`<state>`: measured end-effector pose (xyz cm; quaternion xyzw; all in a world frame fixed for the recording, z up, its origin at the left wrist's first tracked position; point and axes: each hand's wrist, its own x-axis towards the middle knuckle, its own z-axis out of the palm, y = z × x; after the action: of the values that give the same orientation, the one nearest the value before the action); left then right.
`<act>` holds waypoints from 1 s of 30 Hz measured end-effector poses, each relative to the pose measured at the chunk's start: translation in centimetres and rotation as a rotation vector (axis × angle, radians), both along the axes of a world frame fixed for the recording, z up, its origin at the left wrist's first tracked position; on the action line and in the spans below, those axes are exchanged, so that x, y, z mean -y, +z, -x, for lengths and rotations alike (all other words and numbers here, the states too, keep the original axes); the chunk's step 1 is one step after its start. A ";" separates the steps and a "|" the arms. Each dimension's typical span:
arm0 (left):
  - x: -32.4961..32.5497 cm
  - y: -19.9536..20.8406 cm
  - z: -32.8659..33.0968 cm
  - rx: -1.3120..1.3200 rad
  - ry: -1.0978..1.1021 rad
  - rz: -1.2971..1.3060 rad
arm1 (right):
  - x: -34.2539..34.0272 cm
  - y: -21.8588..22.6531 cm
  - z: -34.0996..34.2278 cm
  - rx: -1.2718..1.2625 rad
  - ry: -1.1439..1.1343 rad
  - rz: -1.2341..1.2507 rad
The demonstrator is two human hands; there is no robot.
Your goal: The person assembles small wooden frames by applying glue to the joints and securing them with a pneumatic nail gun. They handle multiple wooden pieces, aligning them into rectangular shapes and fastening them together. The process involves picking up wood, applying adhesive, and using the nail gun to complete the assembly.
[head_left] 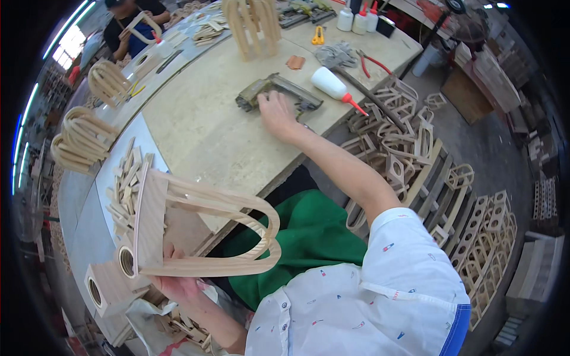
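Note:
My left hand (178,285) is closed round the lower side of a pale wooden frame (153,219), a flat end board with bent wooden loops running toward my lap. Part of this hand is hidden behind the wood. Across the table, my right hand (278,115) has its fingers curled over an olive-grey nail gun (294,90) lying on its side. A white glue bottle (328,82) with a red nozzle lies just beyond the gun. Thin wooden strips (127,190) are heaped beside the held frame. Below them stands a wooden block (110,288) with a round hole.
Bent wooden frames (252,26) stand at the table's far side. Red-handled pliers (371,64), a grey glove (335,54) and a yellow cutter (319,35) lie nearby. More frames (404,136) pile up right of the table. Another person (133,26) holds a frame far left.

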<state>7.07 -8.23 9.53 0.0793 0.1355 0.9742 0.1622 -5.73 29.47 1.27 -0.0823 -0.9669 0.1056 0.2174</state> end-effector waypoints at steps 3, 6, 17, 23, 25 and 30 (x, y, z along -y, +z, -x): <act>-3.9 0.5 1.4 0.000 0.065 0.011 | 0.8 3.5 -6.6 -0.386 0.273 0.444; -7.8 1.0 2.4 -0.008 0.059 0.267 | 2.4 8.0 -18.7 -0.228 0.350 0.863; -31.9 -2.0 -6.9 -0.434 -0.690 0.750 | 6.7 2.4 -42.3 -0.404 -0.649 1.048; -30.7 -7.2 -7.9 -0.618 -0.848 1.074 | -3.4 -7.4 -46.8 -0.557 -1.164 1.289; -28.0 -7.3 -6.1 -0.531 -0.831 1.204 | -7.8 -14.4 -49.9 -0.379 -1.281 1.202; -19.5 -8.5 -1.7 -0.375 -0.530 1.417 | -19.1 -27.1 -56.7 0.070 -1.500 0.466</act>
<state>8.78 11.24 1.01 0.1500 0.7272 0.5543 0.3761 51.01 48.57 -25.87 -0.7597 -0.6124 0.1279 0.1774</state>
